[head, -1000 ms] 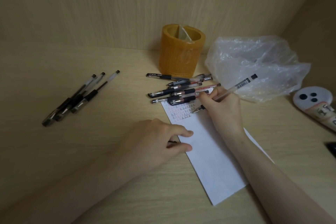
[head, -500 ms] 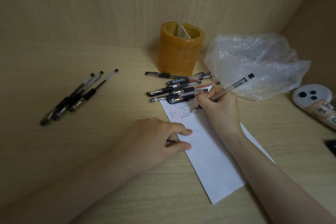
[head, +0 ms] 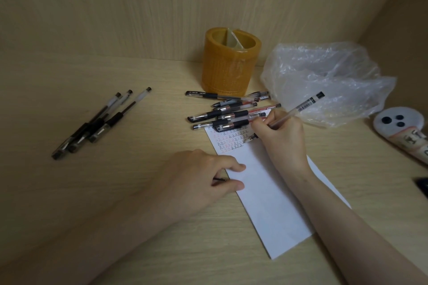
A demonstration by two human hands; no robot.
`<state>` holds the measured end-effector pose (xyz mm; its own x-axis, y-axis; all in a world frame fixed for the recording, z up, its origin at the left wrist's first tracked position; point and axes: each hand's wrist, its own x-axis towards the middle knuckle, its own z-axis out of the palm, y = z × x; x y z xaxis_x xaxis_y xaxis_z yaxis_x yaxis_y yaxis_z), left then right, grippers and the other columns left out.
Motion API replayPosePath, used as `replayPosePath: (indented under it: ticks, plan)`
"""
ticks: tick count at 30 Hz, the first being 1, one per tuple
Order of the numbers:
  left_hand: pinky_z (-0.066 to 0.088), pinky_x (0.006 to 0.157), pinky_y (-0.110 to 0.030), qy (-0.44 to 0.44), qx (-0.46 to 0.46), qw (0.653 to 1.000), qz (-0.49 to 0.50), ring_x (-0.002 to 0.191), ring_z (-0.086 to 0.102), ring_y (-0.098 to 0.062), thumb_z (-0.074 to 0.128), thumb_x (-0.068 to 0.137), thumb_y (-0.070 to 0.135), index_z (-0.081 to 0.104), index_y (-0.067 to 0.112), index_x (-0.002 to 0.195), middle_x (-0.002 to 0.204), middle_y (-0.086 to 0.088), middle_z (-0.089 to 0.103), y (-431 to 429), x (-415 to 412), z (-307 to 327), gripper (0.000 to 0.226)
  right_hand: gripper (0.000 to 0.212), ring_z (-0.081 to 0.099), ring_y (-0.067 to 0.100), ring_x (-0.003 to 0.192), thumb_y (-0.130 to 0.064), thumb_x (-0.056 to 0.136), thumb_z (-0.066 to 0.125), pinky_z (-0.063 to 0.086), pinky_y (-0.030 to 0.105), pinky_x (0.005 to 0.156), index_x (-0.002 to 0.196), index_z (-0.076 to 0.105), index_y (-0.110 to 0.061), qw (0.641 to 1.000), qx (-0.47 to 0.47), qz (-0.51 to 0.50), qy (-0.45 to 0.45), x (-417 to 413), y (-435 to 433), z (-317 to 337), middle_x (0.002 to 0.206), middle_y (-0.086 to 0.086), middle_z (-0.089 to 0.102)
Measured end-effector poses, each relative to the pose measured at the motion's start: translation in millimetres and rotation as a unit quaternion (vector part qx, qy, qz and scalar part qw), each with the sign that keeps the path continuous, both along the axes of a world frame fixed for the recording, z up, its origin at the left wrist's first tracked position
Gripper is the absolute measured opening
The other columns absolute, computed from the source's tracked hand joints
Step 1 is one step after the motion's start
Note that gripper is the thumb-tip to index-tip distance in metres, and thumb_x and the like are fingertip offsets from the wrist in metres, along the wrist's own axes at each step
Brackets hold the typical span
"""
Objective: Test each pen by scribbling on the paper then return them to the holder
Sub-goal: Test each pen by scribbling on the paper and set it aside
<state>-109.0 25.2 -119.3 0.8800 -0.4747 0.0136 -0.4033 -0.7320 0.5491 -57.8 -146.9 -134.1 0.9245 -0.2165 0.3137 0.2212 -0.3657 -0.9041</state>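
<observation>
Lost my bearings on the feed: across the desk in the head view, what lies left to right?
From left: three loose pens, pen holder, plastic bag, white case with black dots.

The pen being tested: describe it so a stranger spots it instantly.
Find the amber holder; white paper lies in front of it. The right hand grips the pen, tip at the paper. Unlike the pens lying flat, it slants upward.
</observation>
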Motion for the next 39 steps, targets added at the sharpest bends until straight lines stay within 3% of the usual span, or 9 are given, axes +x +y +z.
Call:
replayPosePath:
  ticks: [4, 13, 22, 27, 32, 37, 39]
  plan:
    - [0.030, 0.052, -0.010, 0.007, 0.006, 1.000, -0.007, 0.057, 0.046, 0.015, 0.054, 0.079, 0.058, 0.057, 0.048, 0.113, 0.054, 0.046, 0.043, -0.5, -0.6, 1.8, 0.036, 0.041, 0.035, 0.003, 0.042, 0.001, 0.081, 0.061, 0.028, 0.011, 0.045, 0.048, 0.042, -0.016, 1.000, 0.018, 0.004, 0.006, 0.9, -1.4, -0.5, 0.039, -0.013, 0.038]
    - [0.029, 0.051, -0.011, -0.002, -0.011, 1.000, -0.002, 0.056, 0.048, 0.009, 0.055, 0.078, 0.059, 0.057, 0.048, 0.114, 0.048, 0.023, 0.050, 0.2, 0.0, 0.4, 0.037, 0.042, 0.033, 0.002, 0.041, 0.003, 0.078, 0.060, 0.027, 0.010, 0.045, 0.046, 0.040, -0.015, 1.000, -0.002, 0.008, -0.001, 0.9, -0.5, -0.8, 0.038, -0.013, 0.036]
    - [0.032, 0.056, -0.005, 0.002, 0.003, 1.000, -0.016, 0.057, 0.045, 0.020, 0.054, 0.080, 0.057, 0.056, 0.047, 0.115, 0.053, 0.049, 0.040, -0.6, -0.2, 1.4, 0.036, 0.039, 0.030, 0.003, 0.043, 0.001, 0.078, 0.060, 0.027, 0.013, 0.044, 0.048, 0.041, -0.014, 1.000, 0.010, 0.003, 0.008, 0.6, -1.4, -0.3, 0.041, -0.012, 0.035]
    - [0.031, 0.052, -0.008, 0.003, -0.013, 1.000, -0.009, 0.055, 0.047, 0.014, 0.055, 0.079, 0.058, 0.057, 0.047, 0.114, 0.049, 0.036, 0.047, 0.0, 0.8, 0.2, 0.037, 0.041, 0.032, 0.003, 0.043, 0.002, 0.079, 0.060, 0.027, 0.012, 0.045, 0.048, 0.039, -0.015, 1.000, -0.005, 0.004, -0.003, -0.1, -0.4, -0.1, 0.040, -0.011, 0.036]
    - [0.032, 0.055, -0.008, 0.003, -0.012, 1.000, -0.008, 0.058, 0.048, 0.013, 0.055, 0.078, 0.059, 0.057, 0.048, 0.113, 0.051, 0.035, 0.049, 0.4, 0.8, -1.1, 0.037, 0.043, 0.033, 0.002, 0.043, 0.002, 0.079, 0.060, 0.028, 0.012, 0.045, 0.047, 0.040, -0.017, 1.000, 0.011, 0.004, 0.003, 0.5, -1.5, -0.6, 0.040, -0.013, 0.037]
    - [0.031, 0.051, -0.010, -0.005, -0.016, 1.000, -0.002, 0.057, 0.049, 0.008, 0.054, 0.078, 0.059, 0.057, 0.049, 0.114, 0.047, 0.020, 0.047, 0.9, 1.2, -2.5, 0.037, 0.036, 0.032, 0.002, 0.044, 0.001, 0.079, 0.060, 0.028, 0.011, 0.045, 0.051, 0.042, -0.011, 1.000, -0.002, 0.010, 0.011, 0.5, -0.6, -1.1, 0.041, -0.012, 0.036]
    - [0.031, 0.052, -0.009, -0.005, -0.019, 1.000, -0.004, 0.057, 0.049, 0.010, 0.055, 0.078, 0.059, 0.057, 0.048, 0.113, 0.047, 0.021, 0.047, 1.0, 1.4, -3.1, 0.037, 0.032, 0.031, 0.003, 0.045, 0.001, 0.078, 0.060, 0.028, 0.011, 0.045, 0.052, 0.043, -0.005, 1.000, -0.008, 0.008, 0.009, 0.0, -0.2, -1.0, 0.043, -0.011, 0.035]
